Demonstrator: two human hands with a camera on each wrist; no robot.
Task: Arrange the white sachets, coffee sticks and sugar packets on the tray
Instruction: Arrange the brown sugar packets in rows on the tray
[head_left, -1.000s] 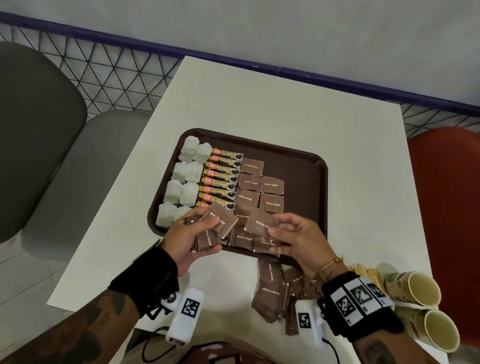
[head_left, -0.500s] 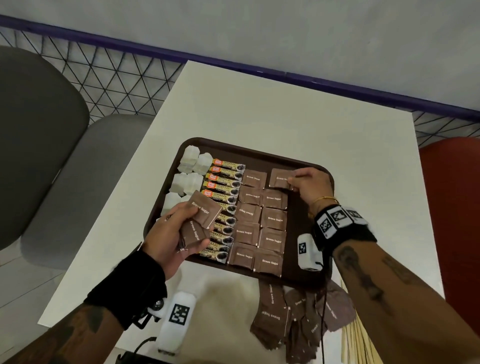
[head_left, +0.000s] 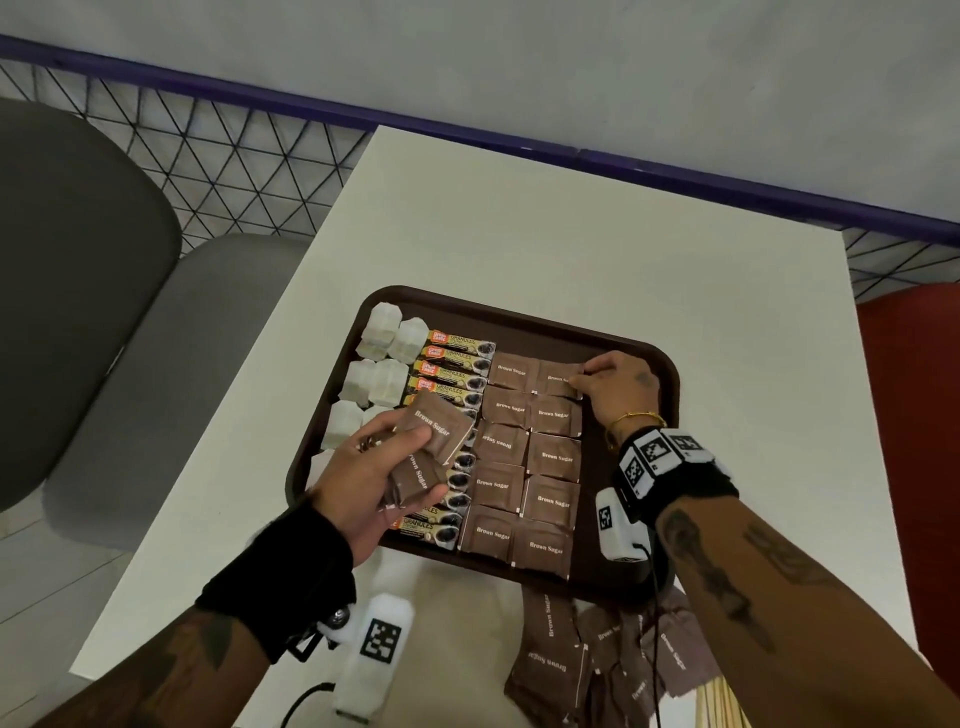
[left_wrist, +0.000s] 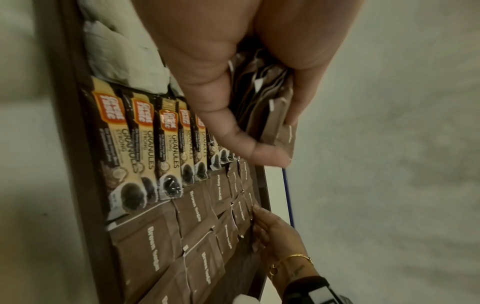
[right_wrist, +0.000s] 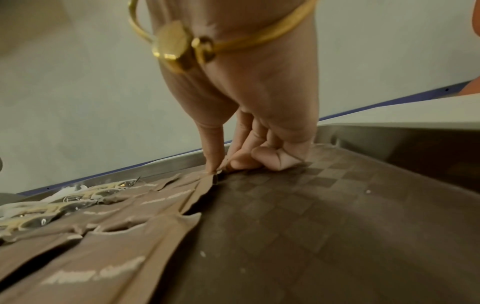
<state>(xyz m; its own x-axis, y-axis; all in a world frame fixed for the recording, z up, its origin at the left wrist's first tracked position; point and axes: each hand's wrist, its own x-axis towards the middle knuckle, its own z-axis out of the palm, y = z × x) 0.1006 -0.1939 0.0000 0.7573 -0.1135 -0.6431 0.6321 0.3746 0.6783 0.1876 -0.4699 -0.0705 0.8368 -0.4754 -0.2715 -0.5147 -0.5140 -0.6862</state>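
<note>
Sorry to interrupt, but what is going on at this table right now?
A person is laying brown sugar packets in rows on a brown tray. The right hand pinches the far packet of the second column into place, while the left hand holds a spare stack. White sachets and coffee sticks already sit alongside.

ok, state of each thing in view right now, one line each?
Brown plastic tray: flat on the white table, right part bare.
White sachets: laid in the tray's left column.
Coffee sticks: laid side by side beside them.
Brown sugar packets: two columns laid.
Left hand: holds a brown packet stack.
Right hand: pinches the far-right packet.
</note>
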